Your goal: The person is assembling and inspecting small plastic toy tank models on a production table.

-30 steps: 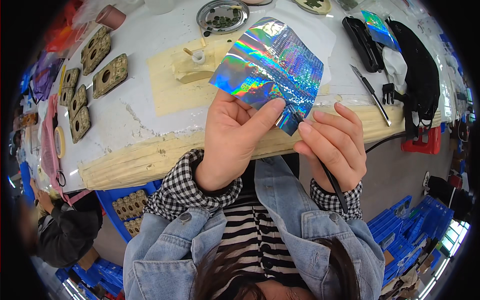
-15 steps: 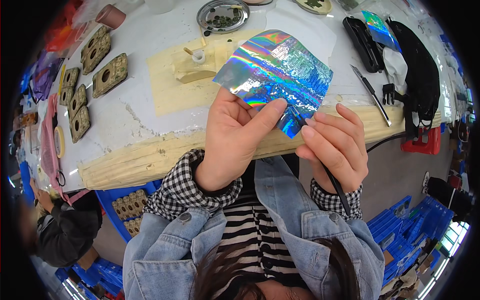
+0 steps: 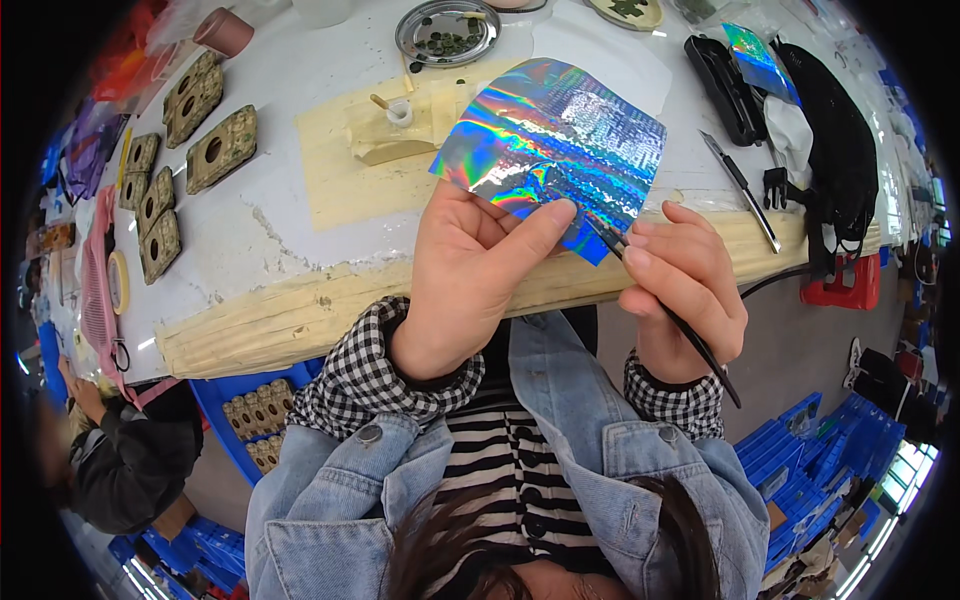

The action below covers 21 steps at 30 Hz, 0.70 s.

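Observation:
My left hand (image 3: pixel 480 260) pinches the near edge of a shiny holographic sticker sheet (image 3: pixel 560 130), thumb on top and fingers underneath. The sheet is tilted above the table and catches rainbow light. My right hand (image 3: pixel 685 285) grips slim black tweezers (image 3: pixel 697 345) between thumb and fingers. Their narrow tip meets the sheet's lower corner, just right of my left thumb. Glare and the small size hide whether anything sits in the tip.
Several camouflage-patterned plates with round holes (image 3: pixel 222 150) lie at left. A metal dish of small dark pieces (image 3: pixel 447 32) stands at the back, near a beige block with a small white cup (image 3: pixel 398 113). At right lie a craft knife (image 3: pixel 742 190), black case (image 3: pixel 725 90) and black strap (image 3: pixel 830 150).
My right hand and the tweezers have shifted slightly to the right, and the tweezers' back end has swung right. The sheet has tilted a little; my left hand stays nearly still.

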{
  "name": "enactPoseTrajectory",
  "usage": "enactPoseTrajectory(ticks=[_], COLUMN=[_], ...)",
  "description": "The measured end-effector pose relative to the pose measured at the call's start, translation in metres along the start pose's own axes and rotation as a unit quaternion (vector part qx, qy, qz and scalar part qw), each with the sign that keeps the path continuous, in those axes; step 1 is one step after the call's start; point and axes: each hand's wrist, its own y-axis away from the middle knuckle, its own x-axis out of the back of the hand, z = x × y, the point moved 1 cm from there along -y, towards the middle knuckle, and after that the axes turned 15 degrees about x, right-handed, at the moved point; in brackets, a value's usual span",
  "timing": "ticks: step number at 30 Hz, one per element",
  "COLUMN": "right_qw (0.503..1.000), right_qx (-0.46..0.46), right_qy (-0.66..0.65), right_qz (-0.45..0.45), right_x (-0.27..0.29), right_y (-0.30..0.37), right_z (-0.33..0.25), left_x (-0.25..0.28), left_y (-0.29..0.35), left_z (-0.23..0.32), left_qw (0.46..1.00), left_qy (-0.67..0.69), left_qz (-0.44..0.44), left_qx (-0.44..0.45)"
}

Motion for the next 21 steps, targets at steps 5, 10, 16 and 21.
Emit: enactPoseTrajectory(ticks=[5,10,16,21], right_qw=[1.0,0.997,0.998,0.998], right_qx=[0.007,0.03,0.024,0.029], right_qy=[0.024,0.059,0.052,0.052], right_qz=[-0.016,-0.034,-0.036,-0.031], right_x=[0.001,0.0001,-0.0004,-0.0007], right_y=[-0.002,-0.003,-0.0043,-0.0047], right_z=[-0.002,-0.0027,-0.0031,-0.0031], left_x=[0.0019,0.0009,0.0017,0.0023], left_y=[-0.001,-0.0008,-0.0005,0.001], left_z=[-0.0061,-0.0044,-0.0049,-0.0039], left_qw=[0.999,0.999,1.0,1.0], left_qy=[0.009,0.01,0.007,0.012], left_qz=[0.026,0.02,0.021,0.01], left_qx=[-0.025,-0.029,-0.012,-0.009])
